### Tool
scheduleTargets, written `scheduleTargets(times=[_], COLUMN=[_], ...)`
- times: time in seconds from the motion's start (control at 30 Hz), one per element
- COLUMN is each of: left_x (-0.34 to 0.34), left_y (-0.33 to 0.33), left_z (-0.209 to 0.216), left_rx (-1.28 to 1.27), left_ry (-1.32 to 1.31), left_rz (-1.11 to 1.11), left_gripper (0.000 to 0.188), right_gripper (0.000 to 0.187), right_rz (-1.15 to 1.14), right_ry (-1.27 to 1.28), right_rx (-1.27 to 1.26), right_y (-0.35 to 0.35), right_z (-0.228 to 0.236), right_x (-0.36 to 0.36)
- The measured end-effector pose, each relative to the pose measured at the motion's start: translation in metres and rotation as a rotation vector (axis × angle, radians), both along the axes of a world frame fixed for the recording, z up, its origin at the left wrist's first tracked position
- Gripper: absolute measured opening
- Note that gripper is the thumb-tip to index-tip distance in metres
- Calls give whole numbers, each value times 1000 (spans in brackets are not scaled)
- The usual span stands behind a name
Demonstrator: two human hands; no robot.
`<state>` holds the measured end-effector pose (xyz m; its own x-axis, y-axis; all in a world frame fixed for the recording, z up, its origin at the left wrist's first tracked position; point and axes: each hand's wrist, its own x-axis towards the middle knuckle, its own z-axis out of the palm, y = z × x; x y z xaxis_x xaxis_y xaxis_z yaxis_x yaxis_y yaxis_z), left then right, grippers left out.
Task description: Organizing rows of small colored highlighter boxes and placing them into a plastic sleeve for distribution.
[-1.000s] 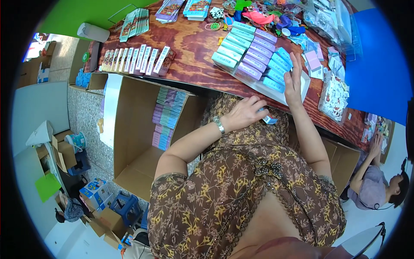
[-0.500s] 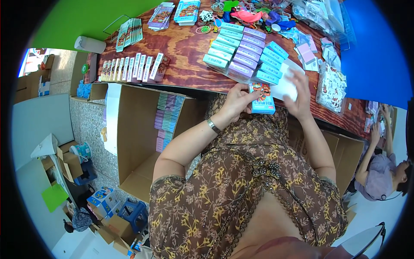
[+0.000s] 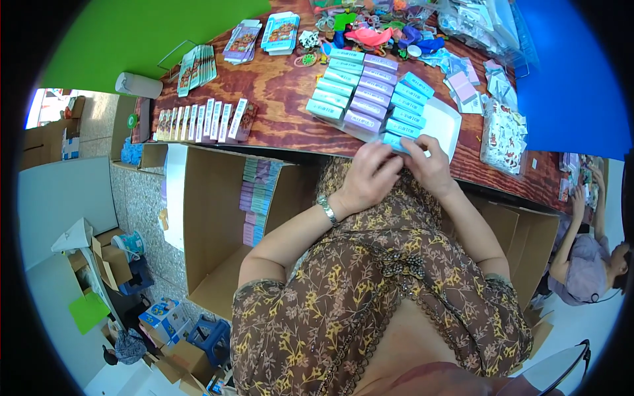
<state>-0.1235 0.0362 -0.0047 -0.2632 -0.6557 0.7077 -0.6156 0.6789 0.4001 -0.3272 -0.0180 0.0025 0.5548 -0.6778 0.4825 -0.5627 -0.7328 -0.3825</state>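
At the left of the tabletop [image 3: 282, 109], a row of slim boxes [image 3: 209, 121] stands on edge, packed side by side, likely so each one props its neighbour. Below the edge, an open carton [image 3: 214, 228] sits close by you, probably for easy reach, with more pastel boxes [image 3: 254, 198] stacked inside. Next come mint boxes [image 3: 328, 110] and purple boxes [image 3: 365, 112], laid in neighbouring columns with their narrow faces up, which seems to keep the colours apart. Your left hand [image 3: 372, 173] comes in with curled fingers near the front of the blue column; you cannot tell from here whether its grip is closed. Just beyond those fingers, the blue box [image 3: 395, 140] lies at the near end of that column, apparently steadied there to align with the rest; it looks light blue and flat-sided, dark print along its narrow face, its near part hidden. Your right hand [image 3: 430, 166] has its grip closed on that box's right end. Beyond it, the white tray [image 3: 446, 122] shows a bare strip.
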Motion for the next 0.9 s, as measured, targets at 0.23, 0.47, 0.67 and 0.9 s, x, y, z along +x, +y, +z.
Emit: scheduleTargets(times=[0.23, 0.47, 0.67, 0.9], left_x=[-7, -8, -4, 6], left_y=[-19, -34, -44, -44], left_z=[-33, -30, -32, -33], left_rx=[32, -56, -114, -99], left_ry=[-384, -429, -456, -438], left_rz=[157, 161, 236, 244], left_gripper=[51, 44, 36, 47], right_gripper=[53, 46, 46, 52], right_rz=[-35, -230, -31, -38], right_ry=[-112, -425, -268, -502], right_rx=[66, 266, 669, 717], right_y=[-14, -103, -116, -111], right_z=[15, -8, -5, -25], right_x=[-11, 11, 25, 33])
